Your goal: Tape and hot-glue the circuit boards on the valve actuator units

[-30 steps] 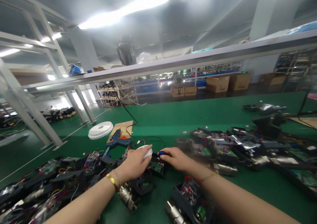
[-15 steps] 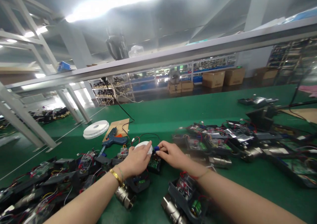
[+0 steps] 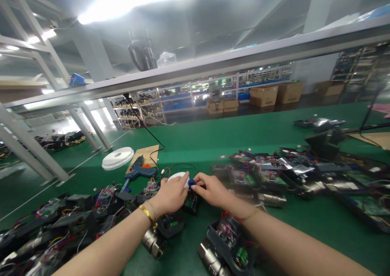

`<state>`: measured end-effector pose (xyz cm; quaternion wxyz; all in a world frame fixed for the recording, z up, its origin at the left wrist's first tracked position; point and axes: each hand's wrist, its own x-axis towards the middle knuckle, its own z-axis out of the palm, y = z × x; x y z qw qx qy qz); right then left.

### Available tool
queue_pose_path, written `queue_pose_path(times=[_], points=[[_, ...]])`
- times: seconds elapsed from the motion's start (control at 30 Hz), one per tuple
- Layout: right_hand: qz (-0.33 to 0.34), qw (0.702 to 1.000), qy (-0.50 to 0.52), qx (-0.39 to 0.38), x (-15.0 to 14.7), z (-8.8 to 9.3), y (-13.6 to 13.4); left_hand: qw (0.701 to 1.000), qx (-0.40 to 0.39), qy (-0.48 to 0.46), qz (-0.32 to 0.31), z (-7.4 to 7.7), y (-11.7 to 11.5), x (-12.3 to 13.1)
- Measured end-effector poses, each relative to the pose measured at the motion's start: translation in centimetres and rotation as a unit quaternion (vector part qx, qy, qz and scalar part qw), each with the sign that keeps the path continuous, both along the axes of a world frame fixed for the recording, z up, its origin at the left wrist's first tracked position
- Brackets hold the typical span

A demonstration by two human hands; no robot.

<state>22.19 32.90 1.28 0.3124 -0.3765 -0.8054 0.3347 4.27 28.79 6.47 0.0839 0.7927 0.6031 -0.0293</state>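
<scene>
My right hand [image 3: 211, 190] pinches a small blue part [image 3: 191, 182] between thumb and fingertips, above a dark housing with a green circuit board [image 3: 191, 201]. From the other side my left hand [image 3: 172, 192] reaches in with curled fingers, its fingertips close to the blue part. Behind the left fingers a white round disc [image 3: 177, 175] shows in part. What the left fingers grip is hidden under the hand. Nearer to me lie a housing with wires and a green component [image 3: 227, 237] and a metal valve body [image 3: 154, 243].
A blue glue gun [image 3: 141, 170] lies by a cardboard piece [image 3: 149, 156] and a white reel [image 3: 118, 158]. Several wired housings [image 3: 45, 223] crowd the left, and more wired housings [image 3: 262, 174] the right. A metal shelf edge [image 3: 195, 70] crosses above the green table [image 3: 225, 133].
Hardly anything differs. My left hand has shifted very slightly to the right over the white disc; my right hand keeps its pinch on the blue part.
</scene>
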Motion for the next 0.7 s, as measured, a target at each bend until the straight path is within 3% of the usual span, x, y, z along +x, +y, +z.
queue_pose_path(times=[0.37,0.7], points=[[-0.061,0.997,-0.053,0.012,-0.3,0.7,0.1,0.999,0.033,0.009,0.03,-0.9,-0.3,2.2],[-0.126,0.972,-0.01,-0.197,-2.2,-0.2,1.2,0.982,0.168,0.01,0.08,-2.0,-2.4,2.6]])
